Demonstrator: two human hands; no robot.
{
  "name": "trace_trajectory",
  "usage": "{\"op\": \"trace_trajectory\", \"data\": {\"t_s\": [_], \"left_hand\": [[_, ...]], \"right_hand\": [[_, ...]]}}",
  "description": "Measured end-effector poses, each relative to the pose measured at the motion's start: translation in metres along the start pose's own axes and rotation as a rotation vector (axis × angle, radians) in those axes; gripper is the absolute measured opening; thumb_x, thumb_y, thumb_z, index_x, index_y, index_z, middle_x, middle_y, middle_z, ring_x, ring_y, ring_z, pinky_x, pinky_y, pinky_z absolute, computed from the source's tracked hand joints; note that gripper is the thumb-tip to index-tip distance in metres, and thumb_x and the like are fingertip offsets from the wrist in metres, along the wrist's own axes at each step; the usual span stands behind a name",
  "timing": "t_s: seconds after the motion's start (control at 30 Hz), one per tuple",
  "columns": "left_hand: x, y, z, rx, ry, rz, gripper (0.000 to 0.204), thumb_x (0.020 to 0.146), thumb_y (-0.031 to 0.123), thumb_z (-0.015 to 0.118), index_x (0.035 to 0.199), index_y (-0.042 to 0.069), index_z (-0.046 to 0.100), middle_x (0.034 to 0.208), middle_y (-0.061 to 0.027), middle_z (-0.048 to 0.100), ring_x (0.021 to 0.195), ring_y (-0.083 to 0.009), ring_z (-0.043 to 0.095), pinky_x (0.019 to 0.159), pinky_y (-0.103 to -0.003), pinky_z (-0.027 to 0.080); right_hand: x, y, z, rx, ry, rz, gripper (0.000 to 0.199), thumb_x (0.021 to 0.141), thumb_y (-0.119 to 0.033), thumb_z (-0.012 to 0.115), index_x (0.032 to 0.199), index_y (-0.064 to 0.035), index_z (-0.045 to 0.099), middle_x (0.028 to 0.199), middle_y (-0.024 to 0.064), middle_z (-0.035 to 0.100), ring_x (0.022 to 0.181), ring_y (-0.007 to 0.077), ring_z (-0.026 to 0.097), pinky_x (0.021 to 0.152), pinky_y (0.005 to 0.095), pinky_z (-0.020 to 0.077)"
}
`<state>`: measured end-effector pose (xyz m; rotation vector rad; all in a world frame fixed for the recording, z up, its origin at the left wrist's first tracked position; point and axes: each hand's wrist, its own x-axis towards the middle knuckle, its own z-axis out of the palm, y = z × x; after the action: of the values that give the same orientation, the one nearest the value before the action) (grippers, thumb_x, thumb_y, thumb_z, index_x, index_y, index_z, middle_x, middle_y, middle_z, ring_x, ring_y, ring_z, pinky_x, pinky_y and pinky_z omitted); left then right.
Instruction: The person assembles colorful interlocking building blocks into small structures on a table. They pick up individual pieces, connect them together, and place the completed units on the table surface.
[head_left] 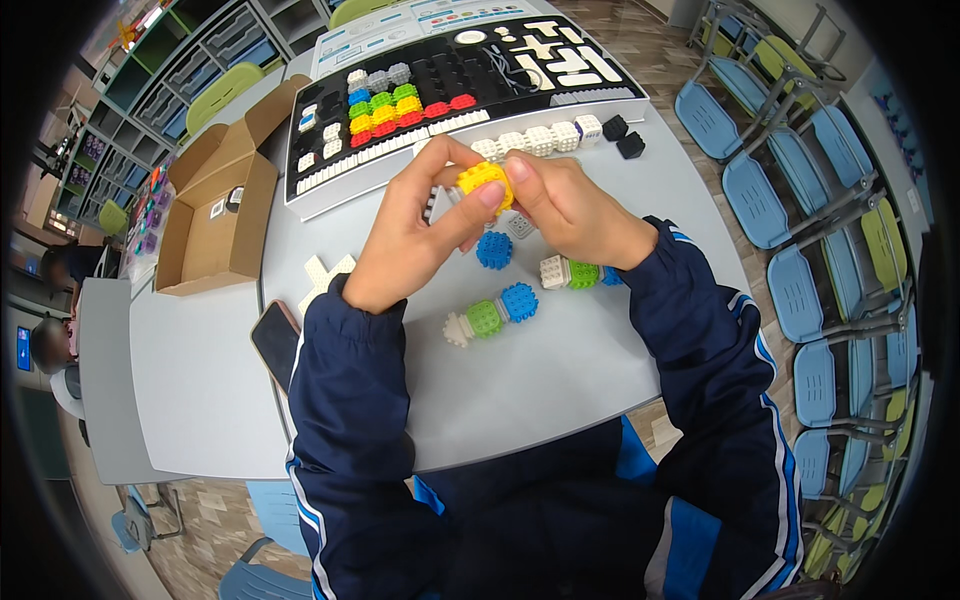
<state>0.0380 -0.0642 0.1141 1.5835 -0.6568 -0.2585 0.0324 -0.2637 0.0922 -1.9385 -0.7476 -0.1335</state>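
Note:
Between my left hand (pixel 425 215) and my right hand (pixel 575 210), a yellow studded block (pixel 484 179) is held above the table by fingers and thumbs of both. A grey piece (pixel 441 204) shows by my left fingers; whether it joins the block I cannot tell. Under my hands a blue studded block (pixel 494 250) lies on the table beside a small grey piece (pixel 519 226). Nearer to me rests a joined row of white, green and blue blocks (pixel 486 318). Another such row (pixel 582 274) sits by my right wrist, its blue end partly hidden by the sleeve.
Behind my hands stands a black-lined kit tray (pixel 300 205) with coloured blocks and white parts. White blocks (pixel 540 140) and black cubes (pixel 630 146) line its front. At left are an open cardboard box (pixel 215 245), a phone (pixel 275 342) and a white cross-shaped piece (pixel 318 278). Blue chairs (pixel 795 290) fill the right.

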Motion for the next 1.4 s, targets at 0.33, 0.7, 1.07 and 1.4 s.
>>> {"op": "trace_trajectory", "data": {"t_s": [0.33, 0.7, 1.07, 1.4], "left_hand": [[0.0, -0.004, -0.002, 0.04, -0.024, 0.008, 0.024, 0.098, 0.023, 0.062, 0.108, 0.004, 0.051, 0.082, -0.0075, 0.063, 0.058, -0.0061, 0.046, 0.052, -0.021, 0.032], [0.002, -0.001, 0.001, 0.154, 0.081, 0.057, 0.031, 0.089, 0.019, 0.074, 0.107, 0.003, 0.056, 0.086, -0.0053, 0.066, 0.075, -0.0085, 0.06, 0.068, -0.022, 0.046], [0.0, -0.002, 0.006, 0.702, 0.098, 0.471, 0.05, 0.079, 0.007, 0.081, 0.12, 0.001, 0.054, 0.105, -0.0107, 0.065, 0.1, -0.02, 0.064, 0.091, -0.031, 0.049], [-0.004, 0.009, 0.012, 0.296, 0.029, 0.086, 0.034, 0.091, 0.016, 0.07, 0.117, 0.001, 0.055, 0.093, -0.0068, 0.064, 0.077, -0.0122, 0.059, 0.07, -0.027, 0.049]], "right_hand": [[0.001, 0.0, -0.001, -0.06, -0.01, -0.001, 0.046, 0.108, -0.033, 0.031, 0.09, 0.0036, 0.052, 0.074, 0.0226, 0.058, 0.069, 0.0398, 0.057, 0.067, 0.0429, 0.0461], [0.0, 0.005, -0.002, 0.138, 0.066, 0.05, 0.053, 0.106, -0.044, 0.036, 0.086, 0.0002, 0.058, 0.069, 0.0067, 0.056, 0.065, 0.0156, 0.052, 0.061, 0.0315, 0.0422], [0.0, -0.013, 0.003, 0.17, 0.191, 0.088, 0.059, 0.105, -0.048, 0.04, 0.089, 0.0035, 0.064, 0.067, 0.0075, 0.061, 0.063, 0.0134, 0.056, 0.058, 0.0325, 0.043], [-0.005, -0.01, 0.001, -0.087, 0.228, -0.051, 0.052, 0.107, -0.037, 0.034, 0.084, 0.0017, 0.062, 0.066, 0.0204, 0.06, 0.058, 0.031, 0.058, 0.056, 0.0388, 0.0442]]}}
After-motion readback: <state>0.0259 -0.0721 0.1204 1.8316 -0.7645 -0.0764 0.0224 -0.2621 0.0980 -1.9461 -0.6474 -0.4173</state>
